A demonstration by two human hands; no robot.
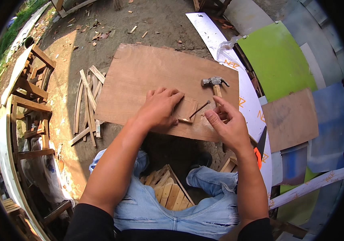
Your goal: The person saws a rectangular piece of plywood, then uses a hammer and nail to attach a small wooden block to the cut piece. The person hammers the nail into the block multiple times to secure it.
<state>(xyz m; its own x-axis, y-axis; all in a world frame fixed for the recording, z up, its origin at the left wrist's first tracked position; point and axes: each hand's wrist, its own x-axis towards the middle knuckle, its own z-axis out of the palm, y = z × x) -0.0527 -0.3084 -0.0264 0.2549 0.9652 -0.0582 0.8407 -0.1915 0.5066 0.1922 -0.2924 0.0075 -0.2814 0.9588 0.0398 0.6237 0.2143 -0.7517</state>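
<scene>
My left hand point(162, 106) is curled over the left side of a small thin piece of wood point(187, 109), pressing it on a brown plywood sheet point(134, 76). A long nail point(199, 109) leans at a slant by the right edge of that piece, its head up and to the right. Close to the nail head, my right hand point(231, 124) has its thumb and fingers apart, with nothing visible between them. Just beyond lies a claw hammer point(214, 82) on the sheet; my right fingers hide the lower part of its handle.
Wooden strips point(85, 106) lie on the ground left of the sheet. A wooden frame point(31, 102) stands farther left. To the right are a long white panel point(256, 108), a green panel point(278, 60) and a handsaw point(259, 152) with an orange handle. Slatted wood point(172, 193) sits between my legs.
</scene>
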